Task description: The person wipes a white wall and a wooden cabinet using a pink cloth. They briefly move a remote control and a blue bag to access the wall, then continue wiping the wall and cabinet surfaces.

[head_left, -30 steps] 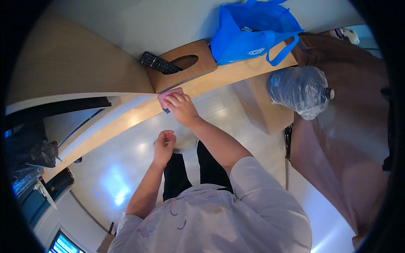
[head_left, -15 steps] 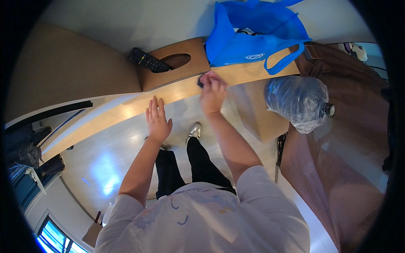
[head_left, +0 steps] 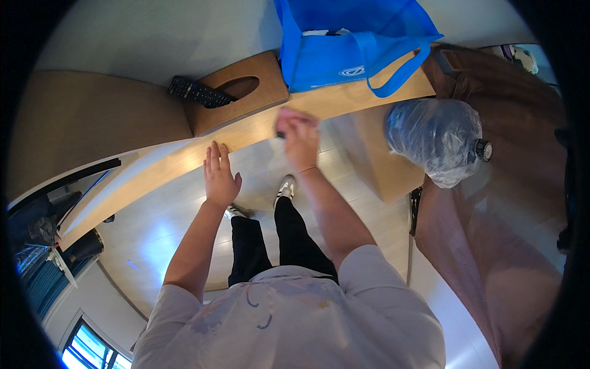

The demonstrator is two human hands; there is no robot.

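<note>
Nearest the viewer, a pale printed shirt and black trousers are noted, with striped shoes set on the light tiled floor.

Left hand: grip relaxed and unclosed, fingers straight and close together, fingertips at the front edge of the bench. Whether they bear on the wood cannot be confirmed.

Right hand: grip closed on a pink cloth, fingers laid over its near part; hand and cloth are slightly blurred. The cloth is located at the front edge of the bench, to the right of the left hand and just below the gap between box and bag. A small dark patch shows at its left corner; its nature cannot be made out.

To the right, a large clear bottle in loose plastic wrap, dark cap pointing right, is observed beside the bench; whether it stands or lies cannot be determined. A brown cover drapes the area beyond it.

At the rear of the bench, a brown box with an oval slot carries a black remote control, which lies aslant, one end at the slot. Beside the box, a blue bag stands upright, its front handle hanging over the bench edge, pale items partly visible inside.
</note>
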